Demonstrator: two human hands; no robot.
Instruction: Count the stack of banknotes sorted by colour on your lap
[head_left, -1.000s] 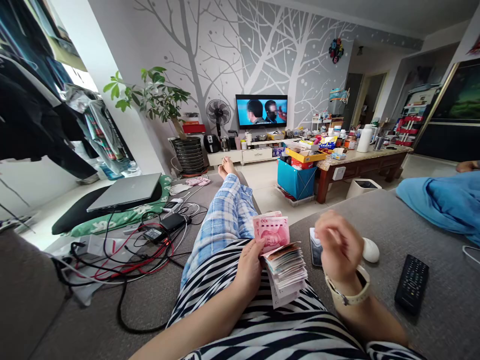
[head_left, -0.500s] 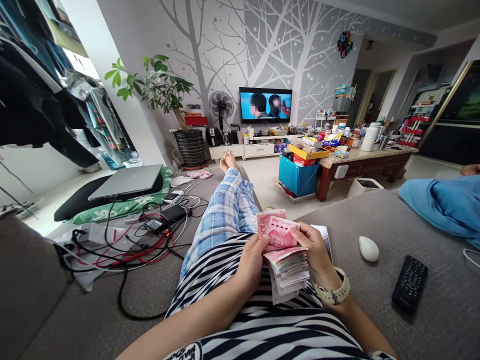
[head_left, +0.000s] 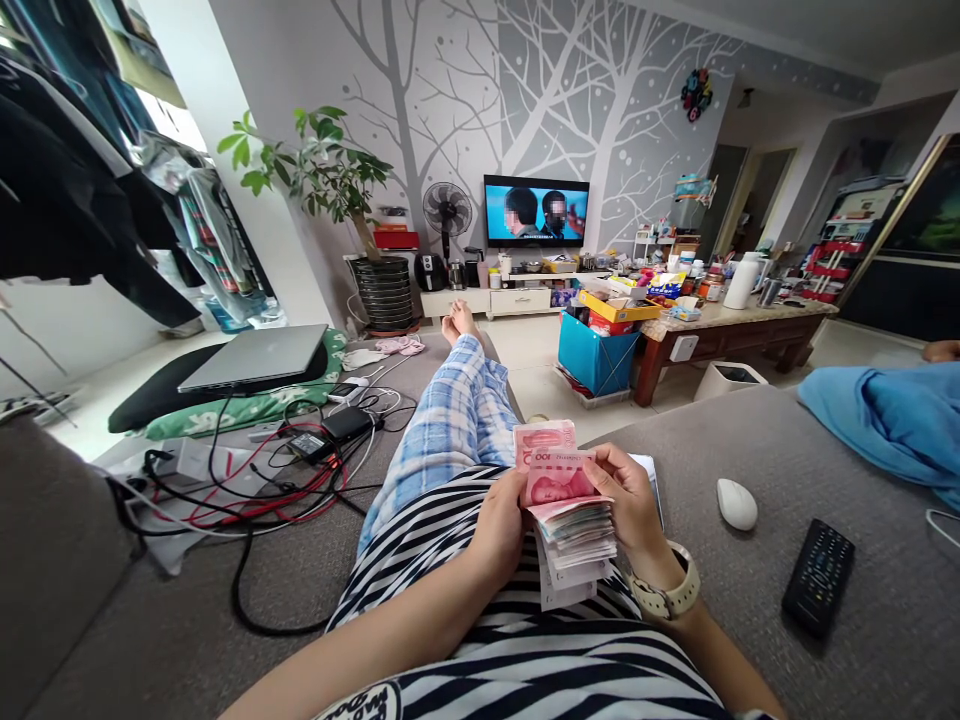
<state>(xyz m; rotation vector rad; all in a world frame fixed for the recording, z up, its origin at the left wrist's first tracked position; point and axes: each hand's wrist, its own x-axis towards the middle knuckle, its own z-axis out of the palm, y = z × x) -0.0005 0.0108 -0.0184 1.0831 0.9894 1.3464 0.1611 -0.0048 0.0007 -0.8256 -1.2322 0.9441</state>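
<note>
Above my lap, my left hand [head_left: 501, 520] is closed on the left edge of pink 100 banknotes [head_left: 544, 433] that fan upward. My right hand [head_left: 630, 500], a pale watch [head_left: 670, 590] on its wrist, pinches the right edge of the front pink note [head_left: 559, 480]. Below that note hangs a thick folded stack of banknotes [head_left: 576, 540], its paler ends spread downward. The stack lies against my right hand's fingers, which are partly hidden behind it. Both hands are close together, with the notes between them.
I sit with legs stretched along a grey sofa [head_left: 720, 440]. To the right lie a white mouse [head_left: 736, 504], a black remote [head_left: 819, 577] and a blue cloth [head_left: 885, 410]. Tangled cables [head_left: 247, 520] and a laptop [head_left: 255, 358] are at left. A cluttered table [head_left: 660, 350] stands ahead.
The front pink note has been drawn lower and left, toward my left hand, and now sits more level. My left thumb is tucked behind it. The view has shifted slightly.
</note>
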